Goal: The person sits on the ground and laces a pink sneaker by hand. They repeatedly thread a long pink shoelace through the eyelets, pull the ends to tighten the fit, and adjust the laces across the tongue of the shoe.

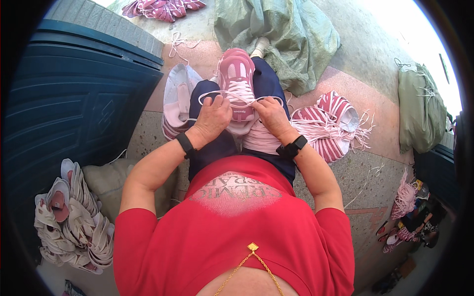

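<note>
Two bare hands work at one pink shoe, which sits between the knees with its toe pointing to the far side. The left hand (214,118) is closed, its fingertips seeming to pinch the white lace (240,89) left of the tongue; the right hand (272,116) pinches the same lace on the right, and loose loops stand out beyond both hands. The pink shoe (237,69) looks light, with a soft upper that should give under pressure and a firmer sole. It does not look fragile. The knees, in dark trousers (211,140), seem a fair clamp for its sides, while the lace, thin and limp, is best held by fingertips close to the eyelets, where it is less likely to slip. A bundle of striped shoe parts (335,123) lies to the right, a pale shoe part (181,93) to the left, and a green sack (291,44) on the far side.
</note>
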`<move>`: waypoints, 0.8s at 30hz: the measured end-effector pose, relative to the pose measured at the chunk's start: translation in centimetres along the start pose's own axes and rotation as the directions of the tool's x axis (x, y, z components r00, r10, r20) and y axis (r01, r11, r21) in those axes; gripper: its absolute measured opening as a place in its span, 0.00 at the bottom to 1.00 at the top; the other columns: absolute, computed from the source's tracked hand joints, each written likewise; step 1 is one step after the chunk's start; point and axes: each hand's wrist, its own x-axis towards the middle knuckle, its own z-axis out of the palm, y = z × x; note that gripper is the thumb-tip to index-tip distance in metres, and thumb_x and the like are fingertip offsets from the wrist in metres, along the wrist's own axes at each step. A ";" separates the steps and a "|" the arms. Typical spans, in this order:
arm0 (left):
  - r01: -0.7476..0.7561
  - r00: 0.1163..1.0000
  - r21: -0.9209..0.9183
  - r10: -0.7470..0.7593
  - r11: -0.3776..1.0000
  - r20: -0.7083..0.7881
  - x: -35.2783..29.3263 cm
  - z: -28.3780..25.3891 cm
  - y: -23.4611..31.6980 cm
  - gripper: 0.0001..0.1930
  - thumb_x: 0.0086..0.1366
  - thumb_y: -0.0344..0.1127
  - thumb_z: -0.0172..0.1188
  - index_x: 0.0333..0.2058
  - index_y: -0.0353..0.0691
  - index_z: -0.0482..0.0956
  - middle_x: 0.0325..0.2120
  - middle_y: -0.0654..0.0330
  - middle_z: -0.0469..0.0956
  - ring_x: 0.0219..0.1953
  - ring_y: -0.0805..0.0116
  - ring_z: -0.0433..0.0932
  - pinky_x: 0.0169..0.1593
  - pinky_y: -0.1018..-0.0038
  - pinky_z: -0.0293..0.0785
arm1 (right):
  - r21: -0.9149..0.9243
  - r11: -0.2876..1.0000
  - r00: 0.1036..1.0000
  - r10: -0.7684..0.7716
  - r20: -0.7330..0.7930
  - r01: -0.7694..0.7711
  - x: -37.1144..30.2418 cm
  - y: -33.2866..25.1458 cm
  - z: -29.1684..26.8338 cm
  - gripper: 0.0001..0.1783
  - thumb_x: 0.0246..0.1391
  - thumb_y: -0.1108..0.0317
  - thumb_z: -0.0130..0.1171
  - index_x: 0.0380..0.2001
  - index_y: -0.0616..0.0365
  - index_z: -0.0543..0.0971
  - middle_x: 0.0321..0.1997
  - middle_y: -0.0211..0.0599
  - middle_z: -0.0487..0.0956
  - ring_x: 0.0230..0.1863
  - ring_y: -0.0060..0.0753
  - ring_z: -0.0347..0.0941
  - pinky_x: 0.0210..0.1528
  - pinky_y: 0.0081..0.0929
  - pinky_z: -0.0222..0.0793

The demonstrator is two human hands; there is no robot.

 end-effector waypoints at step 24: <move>0.916 0.400 -0.101 -0.894 0.387 0.201 -5.9 12.9 -18.7 0.25 0.55 0.40 0.60 0.51 0.37 0.71 0.50 0.44 0.72 0.50 0.45 0.73 0.51 0.62 0.69 | 0.491 0.868 0.996 -0.034 -0.087 0.073 5.4 -10.0 -17.9 0.08 0.55 0.75 0.49 0.35 0.62 0.77 0.26 0.34 0.76 0.31 0.29 0.73 0.39 0.28 0.67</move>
